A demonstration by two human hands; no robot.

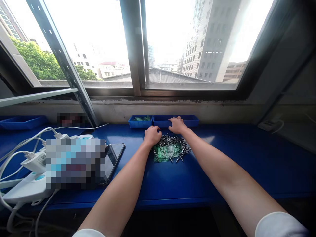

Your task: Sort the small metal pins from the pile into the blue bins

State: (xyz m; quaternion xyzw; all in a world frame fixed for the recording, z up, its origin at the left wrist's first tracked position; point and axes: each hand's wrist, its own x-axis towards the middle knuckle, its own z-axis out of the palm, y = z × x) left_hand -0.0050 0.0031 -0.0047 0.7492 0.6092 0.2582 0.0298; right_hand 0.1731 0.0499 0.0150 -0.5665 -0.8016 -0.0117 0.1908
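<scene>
blue bench (222, 171), window (172, 42), metal pins (172, 144)

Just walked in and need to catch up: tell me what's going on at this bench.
A person is working with both bare hands at a blue bench under a window. The left hand is curled loosely at the near-left edge of a pile of small metal pins, which lies partly on green plastic bags. The right hand rests flat at the pile's far edge, beside two blue trays against the wall. A phone and power strips lie to the left.
</scene>
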